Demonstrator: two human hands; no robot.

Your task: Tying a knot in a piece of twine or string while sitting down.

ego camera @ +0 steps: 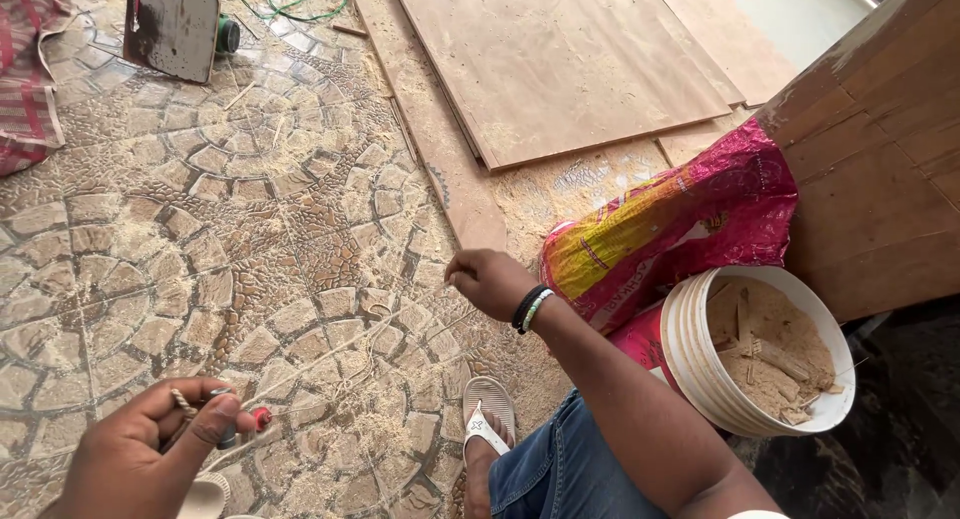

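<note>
Presently, item by item. Left hand (pixel 150 444), at seven o'clock in my view: fingers curled shut around a small dark tool with a red tip (pixel 243 424), a twist of pale string (pixel 184 403) pinched under the thumb. Right hand (pixel 492 281), near centre: closed in a pinch on the far end of that string, which runs taut between my hands, low over the floor; I judge the spread of the hands is what keeps it tight. Wrist carries dark and green bands (pixel 530 309).

Floor (pixel 200 239): patterned stone tile, dusted with sawdust. At twelve o'clock, stacked plywood sheets (pixel 560 59), laid flat. At eleven o'clock, a dark metal tool (pixel 175 24) with a green cord (pixel 300 4) trailing off. At nine o'clock, red striped cloth (pixel 25 79).

At four o'clock, a white bucket (pixel 690 359) full of sawdust and wood scraps, close by my knee. Behind it, a pink and yellow sack (pixel 680 219), slumped against a wooden panel (pixel 880 179). At six o'clock, my foot in a white sandal (pixel 487 419).
</note>
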